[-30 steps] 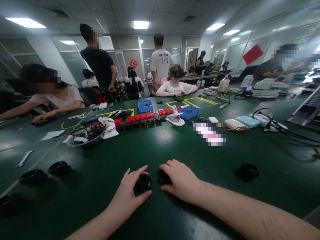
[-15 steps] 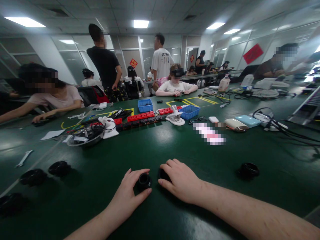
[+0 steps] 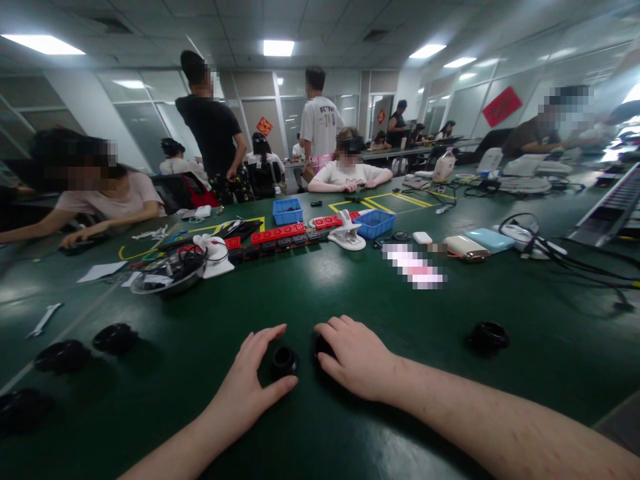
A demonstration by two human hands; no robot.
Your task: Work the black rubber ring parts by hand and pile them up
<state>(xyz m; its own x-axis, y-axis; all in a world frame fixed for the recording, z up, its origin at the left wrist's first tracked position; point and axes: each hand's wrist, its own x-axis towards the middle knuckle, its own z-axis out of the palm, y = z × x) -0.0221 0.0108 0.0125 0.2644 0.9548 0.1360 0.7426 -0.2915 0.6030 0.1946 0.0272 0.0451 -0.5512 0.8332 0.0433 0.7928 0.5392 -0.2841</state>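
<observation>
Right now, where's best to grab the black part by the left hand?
I'd likely grip the black part around its round outside, from the left: it sits open end up, the left hand curves open on that side, and the right hand crowds the other.

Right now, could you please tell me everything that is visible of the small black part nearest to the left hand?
The small black part is squat, with a round, dark opening on top, a raised rim and a wider body below. It looks like shiny plastic, though the material is uncertain. It appears to stand on the green table, opening upward, between the spread thumb and fingers of the left hand. Whether the thumb touches it cannot be told; its underside is hidden.
</observation>
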